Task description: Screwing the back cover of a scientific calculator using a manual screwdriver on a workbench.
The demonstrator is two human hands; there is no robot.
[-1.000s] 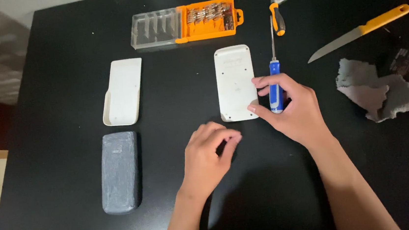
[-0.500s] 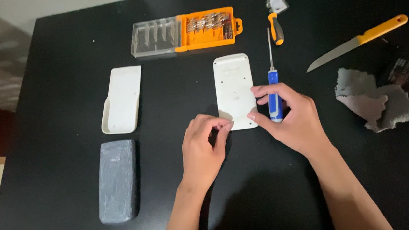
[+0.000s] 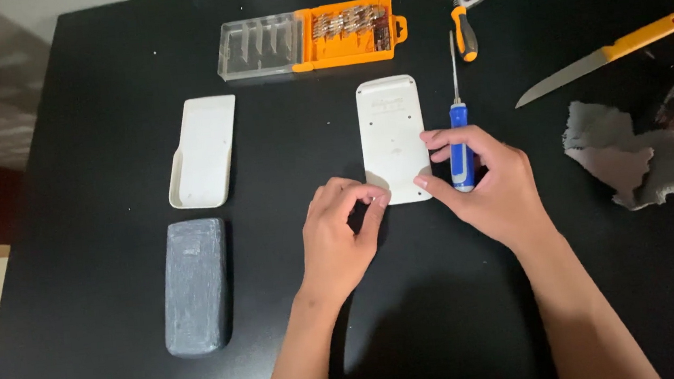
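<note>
A white flat device (image 3: 391, 128) lies face down in the middle of the black table (image 3: 101, 88). My right hand (image 3: 483, 189) holds a blue-handled screwdriver (image 3: 459, 134) beside the device's right edge, shaft pointing away from me, and its fingertips touch the device's near right corner. My left hand (image 3: 341, 234) rests at the device's near left corner, thumb and forefinger pinched together; whether something small sits between them is hidden.
A white cover (image 3: 203, 148) and a grey pouch (image 3: 195, 283) lie at the left. An orange and clear bit case (image 3: 312, 39), a small orange-handled tool (image 3: 464, 16), an orange-handled knife (image 3: 602, 56) and crumpled grey foil (image 3: 630, 152) lie at the back and right.
My left hand has moved forward to the device's near left corner. My right hand with the screwdriver has stayed at the device's right edge. The view has shifted slightly.
</note>
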